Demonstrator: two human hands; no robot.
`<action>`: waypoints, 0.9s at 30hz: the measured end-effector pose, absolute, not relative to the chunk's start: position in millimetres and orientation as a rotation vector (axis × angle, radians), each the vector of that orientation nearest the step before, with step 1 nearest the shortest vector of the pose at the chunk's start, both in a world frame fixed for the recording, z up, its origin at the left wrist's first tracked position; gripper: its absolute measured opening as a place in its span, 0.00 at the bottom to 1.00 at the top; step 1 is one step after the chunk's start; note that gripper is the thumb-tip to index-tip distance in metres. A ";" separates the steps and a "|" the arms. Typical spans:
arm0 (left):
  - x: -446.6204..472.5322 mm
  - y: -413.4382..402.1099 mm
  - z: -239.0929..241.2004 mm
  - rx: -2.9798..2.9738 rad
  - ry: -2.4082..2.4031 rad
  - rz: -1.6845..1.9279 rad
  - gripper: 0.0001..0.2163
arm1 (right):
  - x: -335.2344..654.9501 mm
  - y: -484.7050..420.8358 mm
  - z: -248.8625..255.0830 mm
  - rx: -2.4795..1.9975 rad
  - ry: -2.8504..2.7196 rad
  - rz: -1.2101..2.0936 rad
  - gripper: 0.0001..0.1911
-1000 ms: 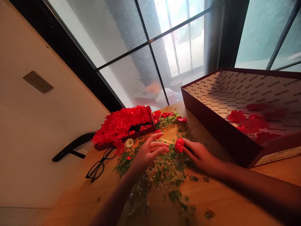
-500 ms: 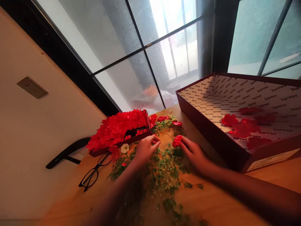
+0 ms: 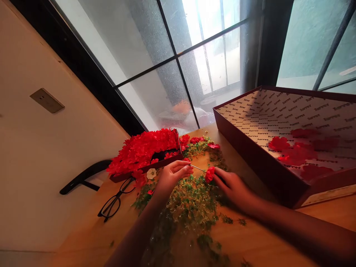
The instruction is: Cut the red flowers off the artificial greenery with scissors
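Head view: left hand [image 3: 174, 178] pinches thin wire stem [image 3: 198, 168], long axis pointing right into red flower [image 3: 210, 174] pinched by right hand [image 3: 235, 191]; maroon box wall [image 3: 258, 167] just beyond.

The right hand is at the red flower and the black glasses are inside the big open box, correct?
No: the black glasses lie on the wooden table, not inside the big open box, as the head view shows. The right hand is at the red flower.

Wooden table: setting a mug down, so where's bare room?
Bare tabletop shows left of the black eyeglasses and right of the green foliage, below the large maroon box. It's crowded at the red-flower tray, left hand and right hand.
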State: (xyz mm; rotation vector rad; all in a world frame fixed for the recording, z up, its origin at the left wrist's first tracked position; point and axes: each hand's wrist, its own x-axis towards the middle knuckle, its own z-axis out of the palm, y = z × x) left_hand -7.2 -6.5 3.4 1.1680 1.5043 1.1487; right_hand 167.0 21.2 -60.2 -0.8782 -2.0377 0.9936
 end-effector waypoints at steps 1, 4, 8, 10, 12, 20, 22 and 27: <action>-7.3 -7.2 3.2 1.157 1.496 1.149 0.10 | 167.1 21.4 -60.1 -0.886 -2.038 0.992 0.13; -8.6 -8.2 0.3 1.118 1.454 1.151 0.11 | 166.7 21.6 -59.6 -0.879 -2.024 0.985 0.13; -9.9 -6.8 -3.6 1.075 1.436 1.161 0.11 | 166.2 21.5 -60.0 -0.832 -2.016 0.988 0.13; -10.1 -6.1 -4.3 1.060 1.449 1.157 0.11 | 166.1 21.6 -60.5 -0.830 -2.017 1.000 0.13; -10.4 -5.9 -4.8 1.065 1.446 1.135 0.11 | 166.1 21.6 -61.0 -0.839 -2.021 1.004 0.13; -5.6 -10.3 -8.5 1.243 1.389 0.853 0.09 | 169.2 17.4 -57.8 -0.742 -2.170 1.008 0.13; -2.5 -12.2 -6.5 1.313 1.381 0.796 0.08 | 170.3 15.8 -55.5 -0.716 -2.225 0.976 0.13; 2.3 -18.7 0.7 1.365 1.399 0.813 0.07 | 172.1 13.3 -50.9 -0.657 -2.357 0.938 0.13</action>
